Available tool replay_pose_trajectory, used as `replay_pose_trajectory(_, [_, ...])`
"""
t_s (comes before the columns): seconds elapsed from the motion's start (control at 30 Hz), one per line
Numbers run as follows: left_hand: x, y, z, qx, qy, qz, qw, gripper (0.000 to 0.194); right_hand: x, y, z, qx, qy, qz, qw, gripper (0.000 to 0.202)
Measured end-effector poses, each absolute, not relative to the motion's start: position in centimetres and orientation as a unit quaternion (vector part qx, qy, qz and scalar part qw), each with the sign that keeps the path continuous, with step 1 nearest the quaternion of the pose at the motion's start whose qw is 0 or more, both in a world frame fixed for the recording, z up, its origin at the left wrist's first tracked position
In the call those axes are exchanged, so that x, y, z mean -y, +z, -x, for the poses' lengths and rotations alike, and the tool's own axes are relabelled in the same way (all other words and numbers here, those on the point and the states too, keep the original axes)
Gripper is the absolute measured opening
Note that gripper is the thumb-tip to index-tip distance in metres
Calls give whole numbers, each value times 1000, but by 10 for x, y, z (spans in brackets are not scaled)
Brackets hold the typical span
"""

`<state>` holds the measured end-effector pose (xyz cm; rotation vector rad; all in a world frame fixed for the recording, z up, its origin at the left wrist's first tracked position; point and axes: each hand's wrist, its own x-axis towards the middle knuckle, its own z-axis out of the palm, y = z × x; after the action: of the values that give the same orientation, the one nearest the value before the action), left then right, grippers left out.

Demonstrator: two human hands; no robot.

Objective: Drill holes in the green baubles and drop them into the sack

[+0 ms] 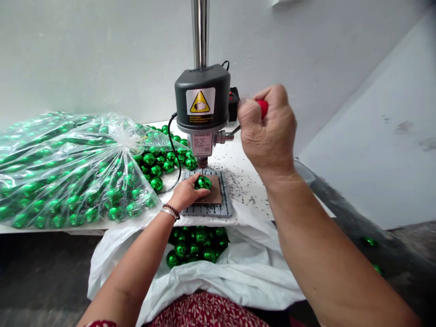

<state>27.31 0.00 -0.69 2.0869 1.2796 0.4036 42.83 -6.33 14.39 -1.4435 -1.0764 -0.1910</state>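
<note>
While the right hand [269, 131] clenched the press's red handle [262, 108], the left hand [185, 194] pinched a green ball [203, 182] on the brown pad [213, 193] under the press head [202, 105].

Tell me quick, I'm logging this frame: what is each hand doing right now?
Left hand: fingers closed around a green ball on the drill base plate.
Right hand: fist closed on the red lever handle.

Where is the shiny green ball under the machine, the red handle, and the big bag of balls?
green ball [203, 182], head view, on its shiny top.
red handle [263, 108], head view, on the tip past the right hand.
clear bag [68, 172], head view, on its bulging side.
</note>
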Motion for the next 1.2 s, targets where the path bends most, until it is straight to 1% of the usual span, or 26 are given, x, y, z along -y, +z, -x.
replay_pose_trajectory(0.13, [0, -7, -274, -491, 151, -794, 325, 71, 73, 124, -429, 497, -125, 599, 615, 16])
replay_pose_trajectory(0.37, [0, -6, -274, -492, 151, -791, 330, 69, 78, 112, -430, 514, -168, 579, 610, 20])
replay_pose_trajectory(0.5, [1, -6, -275, -491, 157, -789, 335, 69, 83, 110, -429, 509, -158, 586, 611, 15])
replay_pose_trajectory(0.67, [1, -9, -274, -484, 165, -787, 345, 67, 88, 106, -426, 511, -141, 592, 608, 15])
replay_pose_trajectory(0.83, [1, -10, -273, -483, 164, -791, 338, 65, 89, 98, -426, 513, -162, 578, 614, 13])
replay_pose_trajectory(1.07, [-1, -12, -271, -465, 175, -797, 343, 55, 89, 77, -424, 503, -202, 573, 615, 11])
replay_pose_trajectory(1.2, [-2, -14, -271, -460, 179, -795, 352, 58, 87, 66, -422, 503, -227, 549, 628, 9])
